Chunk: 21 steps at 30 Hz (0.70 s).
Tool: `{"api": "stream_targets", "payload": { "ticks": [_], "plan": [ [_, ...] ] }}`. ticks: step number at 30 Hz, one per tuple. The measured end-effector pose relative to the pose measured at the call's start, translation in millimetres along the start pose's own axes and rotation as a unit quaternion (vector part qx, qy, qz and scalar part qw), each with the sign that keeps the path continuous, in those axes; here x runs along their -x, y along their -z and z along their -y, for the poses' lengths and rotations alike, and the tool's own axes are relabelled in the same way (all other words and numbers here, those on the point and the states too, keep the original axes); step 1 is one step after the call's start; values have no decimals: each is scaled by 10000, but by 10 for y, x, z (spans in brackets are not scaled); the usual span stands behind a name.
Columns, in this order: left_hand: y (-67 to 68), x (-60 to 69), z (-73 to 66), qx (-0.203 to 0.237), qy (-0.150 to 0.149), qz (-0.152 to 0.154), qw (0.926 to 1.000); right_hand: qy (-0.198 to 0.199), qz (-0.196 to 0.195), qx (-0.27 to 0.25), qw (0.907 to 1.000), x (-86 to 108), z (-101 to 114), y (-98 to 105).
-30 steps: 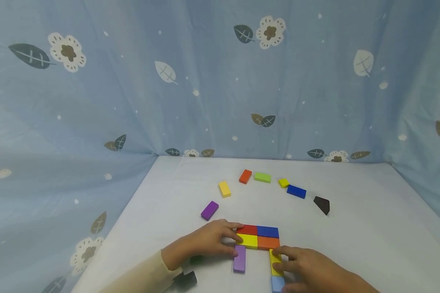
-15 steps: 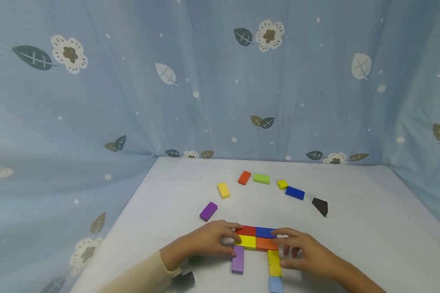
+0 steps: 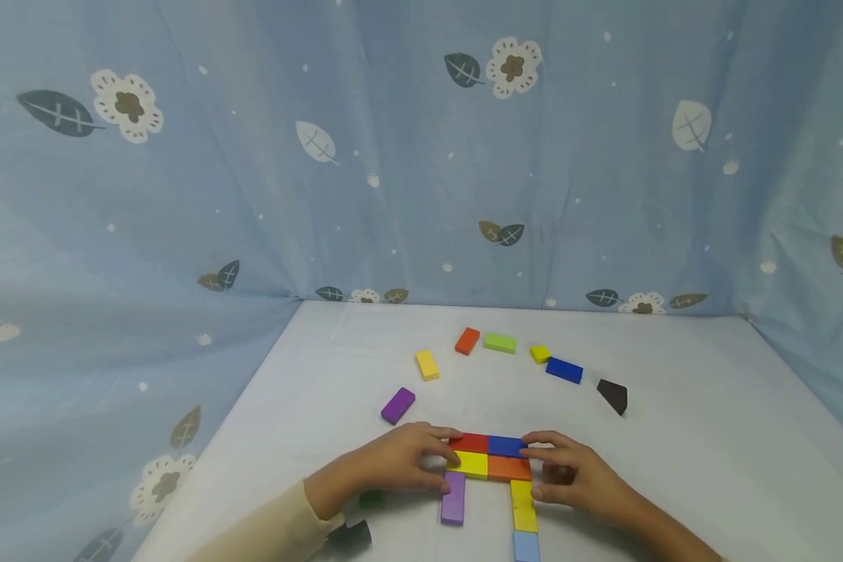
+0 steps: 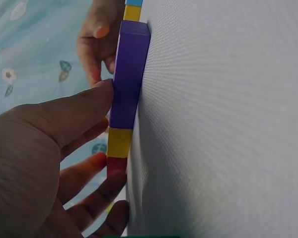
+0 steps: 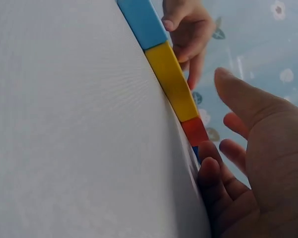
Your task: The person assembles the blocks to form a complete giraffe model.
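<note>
Four blocks lie flat together in two rows: red (image 3: 470, 442) and blue (image 3: 506, 446) behind, yellow (image 3: 469, 464) and orange (image 3: 509, 468) in front. Below their left end is a light purple block (image 3: 453, 498); below the right end, a yellow block (image 3: 523, 506) meets a light blue one (image 3: 526, 545). The left hand (image 3: 400, 460), fingers spread, rests on the red and yellow blocks, its thumb touching the purple block (image 4: 130, 74). At the right end, the right hand (image 3: 586, 480) has its fingertips by the blue and orange blocks, thumb apart from the yellow block (image 5: 173, 82).
Farther back, loose blocks form an arc: purple (image 3: 398, 406), pale yellow (image 3: 427, 365), red-orange (image 3: 467, 341), green (image 3: 500, 343), small yellow (image 3: 540, 354), dark blue (image 3: 565, 370) and dark brown (image 3: 613, 396). Beside the left forearm are a dark piece (image 3: 351, 538) and a dark green one (image 3: 371, 499).
The right hand has moved from the front yellow block up to the right end of the blue and orange blocks. The left hand has stayed in place.
</note>
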<state>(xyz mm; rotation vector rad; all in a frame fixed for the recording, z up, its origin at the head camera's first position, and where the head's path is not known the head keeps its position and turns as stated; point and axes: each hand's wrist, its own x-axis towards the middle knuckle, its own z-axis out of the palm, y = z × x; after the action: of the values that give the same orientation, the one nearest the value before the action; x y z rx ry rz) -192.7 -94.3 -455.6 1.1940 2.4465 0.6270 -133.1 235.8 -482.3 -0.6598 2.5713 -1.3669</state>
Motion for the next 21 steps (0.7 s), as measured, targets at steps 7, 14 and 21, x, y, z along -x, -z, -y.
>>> {"api": "stream_targets", "payload": {
  "ticks": [7, 14, 21],
  "plan": [
    [9, 7, -12, 12, 0, -17, 10000, -61, -18, 217, 9997, -23, 5, -24],
    [20, -1, -10, 89, -20, 35, 10000, -146, -73, 283, 9995, -21, -22, -28],
    [-1, -4, 72, 319, -165, -15, 9994, -192, -46, 215, 9996, -39, -19, -41]
  ]
}}
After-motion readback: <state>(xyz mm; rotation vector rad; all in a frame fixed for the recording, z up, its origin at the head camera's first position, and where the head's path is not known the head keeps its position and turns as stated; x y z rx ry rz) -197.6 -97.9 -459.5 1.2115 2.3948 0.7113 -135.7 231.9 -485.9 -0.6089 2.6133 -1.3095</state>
